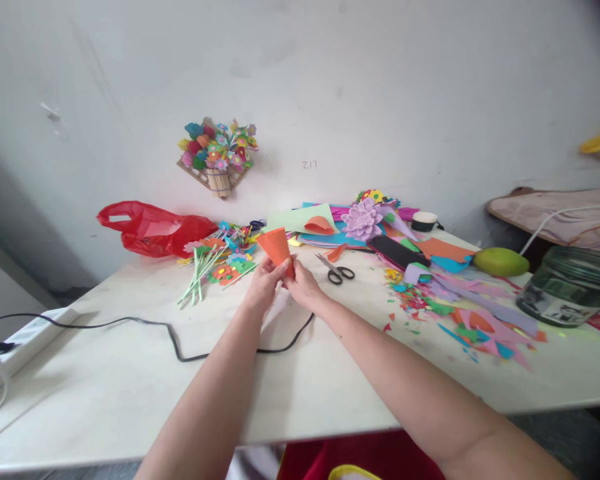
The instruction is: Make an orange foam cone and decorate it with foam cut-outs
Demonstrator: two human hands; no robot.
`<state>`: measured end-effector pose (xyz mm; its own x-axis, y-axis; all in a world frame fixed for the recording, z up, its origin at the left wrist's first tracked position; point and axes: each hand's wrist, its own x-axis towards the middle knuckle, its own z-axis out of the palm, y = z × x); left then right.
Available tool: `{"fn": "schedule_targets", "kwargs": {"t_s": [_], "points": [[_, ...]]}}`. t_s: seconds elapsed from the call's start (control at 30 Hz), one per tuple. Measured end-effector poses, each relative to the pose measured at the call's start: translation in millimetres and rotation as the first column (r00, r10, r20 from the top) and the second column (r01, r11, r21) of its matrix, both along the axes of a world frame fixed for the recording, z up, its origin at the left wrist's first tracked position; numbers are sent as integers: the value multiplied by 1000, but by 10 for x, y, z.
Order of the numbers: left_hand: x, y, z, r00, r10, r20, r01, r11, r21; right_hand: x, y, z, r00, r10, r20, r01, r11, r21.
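Orange paper cone point(276, 246) is held above the table point(130, 373), just left of the scissors point(336, 269), with its narrow tip pinched between the closed fingers of the left hand point(264, 283) and right hand point(303, 285). Its long axis runs up and leftward from the fingertips, mouth away (both hands equally near). A dark jar point(567, 287), far right of the scissors, has contents that cannot be told.

Both bare forearms reached forward from the bottom edge and drew together over the middle. The left hand point(264, 283) and the right hand point(303, 285) met side by side, touching, wrists slightly raised. The fingers of each were curled inward and pinched closed near the tips, thumbs on the near side, the backs of both hands facing the camera.
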<state>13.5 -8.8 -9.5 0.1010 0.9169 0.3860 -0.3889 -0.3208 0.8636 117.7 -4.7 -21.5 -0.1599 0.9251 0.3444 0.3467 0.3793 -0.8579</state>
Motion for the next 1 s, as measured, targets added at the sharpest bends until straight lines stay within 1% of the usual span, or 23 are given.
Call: {"fn": "schedule_targets", "kwargs": {"t_s": [0.1, 0.27, 0.37, 0.43, 0.5, 0.57, 0.63, 0.7, 0.73, 0.77, 0.83, 0.9, 1.0], "points": [[-9, -3, 8, 1000, 4, -2, -4, 1000, 6, -1, -18, 8, 1000, 5, 21, -5, 1000, 18], [-22, -17, 31, 999, 3, -32, -3, 1000, 9, -5, -55, 34, 993, -20, 119, 15, 999, 44], [-3, -13, 41, 1000, 25, -5, -25, 999, 28, -7, -69, 43, 985, -53, 167, 42, 997, 68], [27, 1, 39, 996, 85, 30, -87, 995, 46, -5, -79, 50, 967, -99, 233, 79, 993, 93], [63, 22, 30, 981, 187, 50, -189, 981, 39, 1, -92, 60, 930, -163, 328, 127, 983, 131], [97, 43, 18, 945, 323, 48, -323, 946, -7, 5, -105, 67, 883, -208, 421, 153, 975, 160], [117, 58, 11, 897, 442, 28, -440, 896, -58, 5, -113, 67, 849, -217, 482, 146, 973, 180], [119, 63, 14, 862, 506, 10, -504, 860, -80, 0, -120, 58, 834, -214, 509, 126, 971, 201], [114, 60, 21, 856, 517, 5, -515, 853, -82, -3, -123, 52, 831, -213, 514, 112, 969, 219], [104, 55, 30, 857, 515, 5, -512, 855, -85, -6, -129, 47, 832, -210, 514, 98, 967, 236], [74, 38, 49, 879, 477, 15, -473, 875, -98, -7, -144, 43, 844, -191, 502, 67, 965, 254], [36, 22, 62, 914, 404, 27, -400, 911, -101, -4, -158, 47, 871, -158, 466, 42, 968, 249], [-17, 15, 56, 954, 298, 41, -294, 953, -73, 8, -156, 57, 922, -113, 370, 38, 978, 205]]}}
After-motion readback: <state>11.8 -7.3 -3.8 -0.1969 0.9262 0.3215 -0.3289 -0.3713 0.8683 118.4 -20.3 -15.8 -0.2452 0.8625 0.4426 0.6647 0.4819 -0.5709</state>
